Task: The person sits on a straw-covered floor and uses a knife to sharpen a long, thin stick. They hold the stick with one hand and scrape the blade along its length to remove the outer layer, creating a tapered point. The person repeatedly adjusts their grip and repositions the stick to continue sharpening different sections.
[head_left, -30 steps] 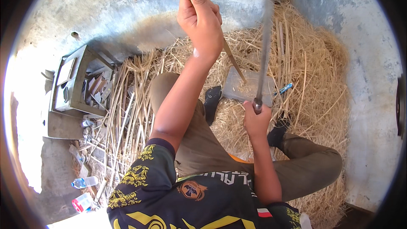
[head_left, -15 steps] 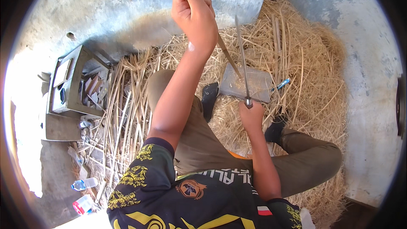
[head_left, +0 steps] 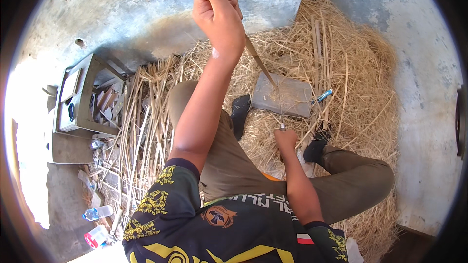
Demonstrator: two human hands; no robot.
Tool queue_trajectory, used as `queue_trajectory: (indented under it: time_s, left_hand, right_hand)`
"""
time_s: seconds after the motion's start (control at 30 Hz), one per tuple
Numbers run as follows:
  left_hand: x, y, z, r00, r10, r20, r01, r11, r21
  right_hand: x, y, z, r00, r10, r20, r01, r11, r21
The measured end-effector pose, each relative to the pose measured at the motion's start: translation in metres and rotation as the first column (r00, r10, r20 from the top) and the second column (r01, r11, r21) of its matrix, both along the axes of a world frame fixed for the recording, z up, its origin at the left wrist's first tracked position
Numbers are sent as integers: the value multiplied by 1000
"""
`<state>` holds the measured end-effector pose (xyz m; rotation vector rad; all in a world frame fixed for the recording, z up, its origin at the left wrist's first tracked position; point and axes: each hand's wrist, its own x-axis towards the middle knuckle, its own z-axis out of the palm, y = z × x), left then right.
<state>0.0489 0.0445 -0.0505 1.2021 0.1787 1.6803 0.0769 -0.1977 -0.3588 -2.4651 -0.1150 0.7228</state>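
Observation:
My left hand (head_left: 219, 19), raised at the top of the view, is wrapped around a long bamboo stick (head_left: 258, 61). The stick slants down behind my wrist, its lower end at a flat grey block (head_left: 292, 98) between my feet. Low in front of me, my right hand (head_left: 286, 141) grips the handle of a knife (head_left: 282, 126). Its thin blade is seen nearly edge-on, pointing away from me across the block toward the stick's lower end. Whether blade and stick touch, I cannot tell.
Straw-like shavings (head_left: 360, 92) surround the block. Beside its right edge lies a small blue object (head_left: 323, 96). Bamboo strips (head_left: 141, 131) are heaped on the left, near a wooden cabinet frame (head_left: 87, 97) with scraps inside. Plastic bottles (head_left: 97, 213) lie at lower left.
My right hand has drawn back toward me, and the knife blade has tipped down from upright to lie low over the block. My left hand has shifted slightly left with the stick.

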Motion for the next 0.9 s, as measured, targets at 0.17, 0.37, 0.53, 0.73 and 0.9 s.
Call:
queue_trajectory:
  time_s: [0.17, 0.37, 0.53, 0.73, 0.9]
  left_hand:
    - [-5, 5, -1, 997, -73, 26, 74, 997, -24]
    - [3, 2, -4, 996, -95, -3, 95, 995, -31]
    - [1, 4, -6, 997, -79, -14, 79, 997, -13]
    - [1, 10, -6, 1000, -31, -2, 31, 998, -48]
    - [-2, 22, -9, 1000, -19, 2, 19, 998, -62]
  right_hand:
    - [6, 5, 5, 943, -163, -289, 247, 927, 284]
    - [5, 15, 14, 728, -187, -660, 506, 796, 332]
    - [-10, 28, 40, 966, -65, -250, 190, 835, 517]
    - [-4, 22, 45, 993, 18, 119, -58, 938, 343]
    - [4, -15, -27, 970, -70, -233, 93, 992, 90]
